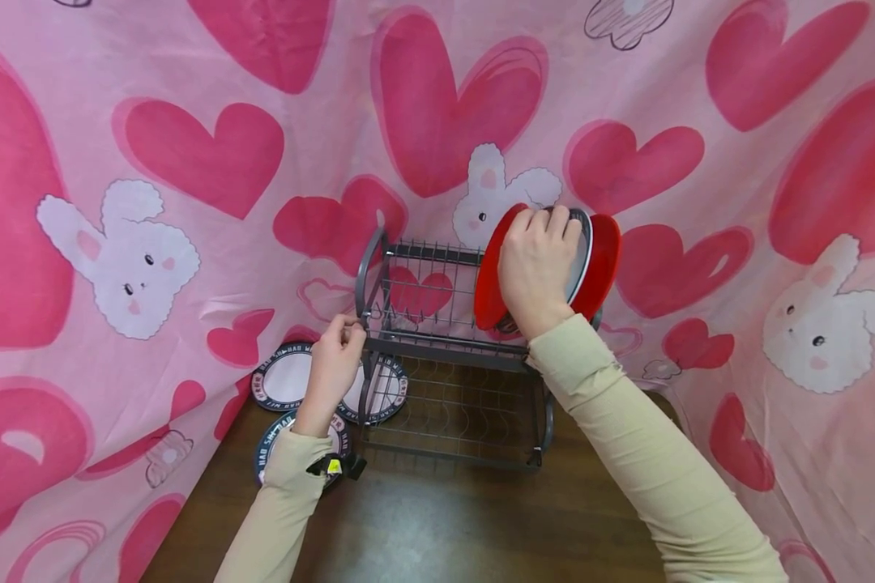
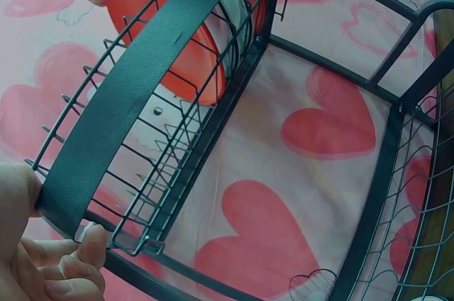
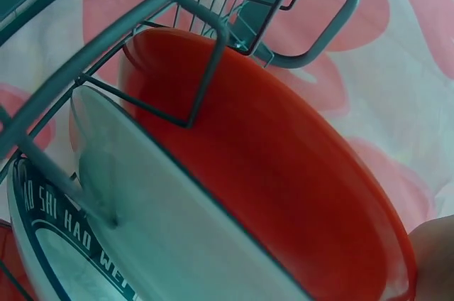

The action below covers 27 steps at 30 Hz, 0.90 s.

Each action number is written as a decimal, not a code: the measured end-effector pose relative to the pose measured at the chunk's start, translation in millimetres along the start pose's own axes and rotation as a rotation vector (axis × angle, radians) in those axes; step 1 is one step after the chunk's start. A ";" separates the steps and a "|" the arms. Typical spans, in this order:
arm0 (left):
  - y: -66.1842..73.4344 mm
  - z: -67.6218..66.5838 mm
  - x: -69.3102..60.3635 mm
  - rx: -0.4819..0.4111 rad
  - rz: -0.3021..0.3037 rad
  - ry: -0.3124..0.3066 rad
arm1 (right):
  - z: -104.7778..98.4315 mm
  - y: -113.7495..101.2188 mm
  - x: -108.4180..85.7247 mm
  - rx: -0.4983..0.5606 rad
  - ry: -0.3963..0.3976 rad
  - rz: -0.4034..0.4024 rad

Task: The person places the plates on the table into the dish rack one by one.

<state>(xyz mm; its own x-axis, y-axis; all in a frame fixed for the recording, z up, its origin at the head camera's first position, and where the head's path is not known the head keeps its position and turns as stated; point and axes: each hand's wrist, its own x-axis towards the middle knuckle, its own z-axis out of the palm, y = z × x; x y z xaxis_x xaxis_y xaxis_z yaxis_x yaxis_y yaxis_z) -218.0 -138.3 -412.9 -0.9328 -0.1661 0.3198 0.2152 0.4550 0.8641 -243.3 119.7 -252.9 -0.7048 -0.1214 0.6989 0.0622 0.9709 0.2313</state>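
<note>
Fingers [image 1: 557,223] of the right hand [image 1: 539,263] curled over the top rim of a red plate [image 1: 488,279], closed down to a pinch on it. Plate stands on edge, tilted, toward the right end of the dark rack's [image 1: 445,352] upper tier, lower edge down among the wires; can't tell if it's fully seated. Just right of it, same tier of the rack: a pale plate [image 3: 163,201] with a dark edge line, then a plate with a lettered rim [image 3: 78,258], then another red plate [image 1: 605,259], all on edge. Left hand [image 1: 335,360] at the rack's left side, fingers curled in, thumb and fingers gripping the end of the upper tier's frame. Left of the rack, three lettered plates [image 1: 288,376] lie flat, close together, partly hidden by the left arm; rightmost one sits behind the rack's left leg. Brown surface [image 1: 423,526] under the rack, running out in front. Pink cloth [image 1: 321,121] with hearts and white rabbits hangs behind the rack and along both sides. Cream sleeves [image 1: 627,437] on both arms.
</note>
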 end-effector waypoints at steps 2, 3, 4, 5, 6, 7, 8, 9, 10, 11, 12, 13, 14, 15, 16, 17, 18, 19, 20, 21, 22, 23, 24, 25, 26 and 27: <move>0.8 -0.2 -0.1 -0.002 0.002 -0.002 | 0.1 1.2 0.0 0.004 0.001 0.008; 1.1 -0.3 -0.2 0.000 0.004 -0.001 | 0.0 2.0 -0.3 0.005 0.001 0.011; 1.3 -0.3 -0.3 0.001 0.005 -0.001 | 0.3 2.7 -0.4 0.008 0.005 0.014; 1.5 -0.3 -0.4 0.005 0.004 -0.001 | 0.4 3.3 -0.7 0.009 0.008 0.016; 1.6 -0.1 -0.4 0.003 0.004 0.000 | 0.6 4.1 -1.0 0.009 0.009 0.018; 1.6 0.0 -0.4 0.005 0.004 0.001 | 1.0 4.9 -1.2 0.010 0.015 0.018; 1.5 0.0 -0.5 0.006 0.003 0.001 | 1.3 5.5 -1.4 0.010 0.019 0.018; 1.1 0.1 -0.5 0.006 0.003 0.002 | 1.7 6.2 -1.7 0.012 0.022 0.017; 0.6 0.2 -0.3 0.006 0.002 0.002 | 2.0 6.8 -2.1 0.015 0.026 0.017; 0.4 0.2 -0.4 0.006 0.002 0.003 | 2.2 7.3 -2.6 0.018 0.030 0.018; 0.1 0.4 -0.4 0.003 0.003 0.003 | 2.6 7.8 -2.9 0.024 0.036 0.019; -0.1 0.4 -0.4 0.004 0.002 0.004 | 3.1 8.1 -2.9 0.029 0.043 0.022; -0.2 0.5 -0.4 0.004 0.001 0.004 | 3.2 8.4 -3.1 0.034 0.044 0.024; -0.3 0.6 -0.4 0.005 0.000 0.005 | 3.3 8.7 -3.2 0.037 0.046 0.026; -0.2 0.6 -0.5 0.004 -0.003 0.005 | 3.3 8.9 -3.3 0.041 0.045 0.026; 0.0 0.5 -0.7 0.002 -0.005 0.004 | 3.5 9.1 -3.1 0.047 0.046 0.027; 0.0 0.5 -0.6 0.002 -0.007 0.003 | 3.4 9.2 -3.3 0.053 0.043 0.028; 0.2 0.4 -0.8 0.002 -0.009 0.003 | 3.1 9.5 -3.5 0.059 0.039 0.029; 0.3 0.4 -0.9 0.002 -0.011 0.002 | 2.9 9.9 -3.7 0.070 0.038 0.031; 0.5 0.2 -1.0 0.002 -0.013 0.000 | 2.7 10.3 -3.8 0.082 0.039 0.034; 0.6 0.0 -1.0 0.000 -0.014 0.000 | 2.6 10.7 -4.2 0.097 0.039 0.036; 0.9 0.0 -1.0 0.000 -0.013 -0.002 | 2.6 11.5 -4.3 0.113 0.042 0.040; 1.1 -0.1 -1.0 0.002 -0.012 -0.003 | 2.4 12.2 -4.5 0.129 0.048 0.043; 1.3 0.0 -1.1 0.001 -0.013 -0.003 | 2.3 13.1 -4.5 0.146 0.054 0.045; 1.6 0.0 -1.1 0.000 -0.014 -0.003 | 2.0 14.0 -4.6 0.165 0.060 0.045; 1.8 0.0 -1.1 -0.001 -0.014 -0.003 | 1.5 15.1 -4.8 0.181 0.064 0.043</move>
<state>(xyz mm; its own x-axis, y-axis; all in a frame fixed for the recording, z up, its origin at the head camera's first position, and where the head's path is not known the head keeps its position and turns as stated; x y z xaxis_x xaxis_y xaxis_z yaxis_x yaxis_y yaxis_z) -216.6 -137.3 -411.6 -0.9366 -0.1696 0.3066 0.2027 0.4516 0.8689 -240.0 135.2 -253.8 -0.6572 -0.0859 0.7488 -0.0406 0.9961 0.0787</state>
